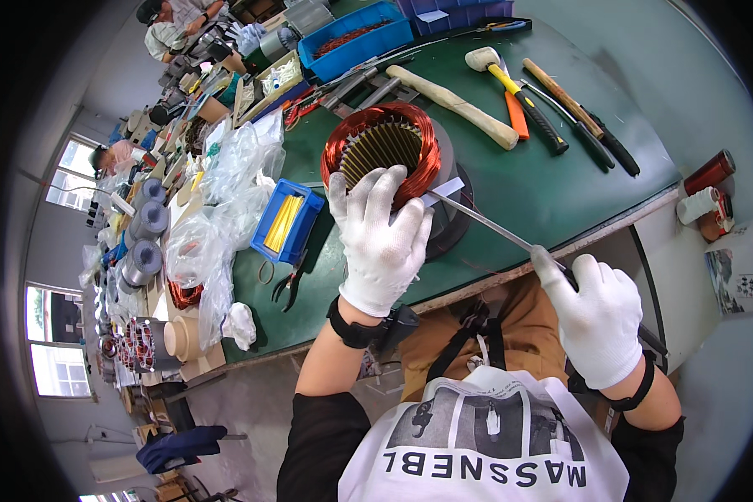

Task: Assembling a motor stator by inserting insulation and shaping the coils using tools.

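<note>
A motor stator [431,155] with red-brown copper windings and a slotted bore stands on the green workbench, over a dark round base [456,226]. My left hand [381,238], in a white glove, lies over its near rim, with the fingertips at the bore and the thumb outside the winding. My gloved right hand [594,314] is closed on the dark handle of a long, thin metal blade [485,221], index finger stretched along it. The blade's far end meets the near right side of the winding, beside a small white strip [446,192]. The very tip is hard to make out.
Left of the stator are a blue box of yellow strips [286,219], pliers [288,284] and plastic bags [217,226]. Behind it lies a wooden mallet-like stick [456,107]; hammers [527,105] lie right. A blue bin [356,42] stands at the back. Two people are farther off.
</note>
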Available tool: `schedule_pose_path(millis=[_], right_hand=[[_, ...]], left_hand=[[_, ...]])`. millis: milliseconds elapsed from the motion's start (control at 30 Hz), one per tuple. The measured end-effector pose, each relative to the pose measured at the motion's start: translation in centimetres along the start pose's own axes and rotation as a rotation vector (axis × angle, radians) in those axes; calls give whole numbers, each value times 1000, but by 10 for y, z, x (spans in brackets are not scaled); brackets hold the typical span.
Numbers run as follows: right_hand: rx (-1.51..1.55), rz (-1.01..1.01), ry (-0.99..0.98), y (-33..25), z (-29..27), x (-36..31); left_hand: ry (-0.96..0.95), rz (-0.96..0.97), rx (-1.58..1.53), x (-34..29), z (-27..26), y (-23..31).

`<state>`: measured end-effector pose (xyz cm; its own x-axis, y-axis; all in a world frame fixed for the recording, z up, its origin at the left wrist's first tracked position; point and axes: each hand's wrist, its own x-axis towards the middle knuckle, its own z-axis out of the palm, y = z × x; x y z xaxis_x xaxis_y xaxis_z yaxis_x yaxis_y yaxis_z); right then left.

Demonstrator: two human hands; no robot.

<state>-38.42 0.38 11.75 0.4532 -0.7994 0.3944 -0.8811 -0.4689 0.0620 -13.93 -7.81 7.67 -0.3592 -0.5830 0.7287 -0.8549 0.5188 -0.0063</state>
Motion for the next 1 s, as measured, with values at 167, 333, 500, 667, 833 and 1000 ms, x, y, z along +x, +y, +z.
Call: schedule_pose_path(millis=[167, 333, 500, 667, 833, 1000], right_hand=[[-101, -39, -1, -2, -1, 20], [-223, -221, -236, -18, -58, 87], [-130, -156, 56, -9, -14, 37], [-39, -48, -36, 3, -14, -8], [-41, -45, -8, 7, -1, 4], [-78, -81, 3, 0, 11, 24]], left_hand=[[33, -31, -31, 3, 8, 9], [102, -25, -54, -9, 8, -5], [100, 62, -156, -10, 4, -23], [44, -22, 6, -13, -6, -11], [-9, -39, 59, 1, 3, 3], [30, -66, 22, 2, 11, 6]])
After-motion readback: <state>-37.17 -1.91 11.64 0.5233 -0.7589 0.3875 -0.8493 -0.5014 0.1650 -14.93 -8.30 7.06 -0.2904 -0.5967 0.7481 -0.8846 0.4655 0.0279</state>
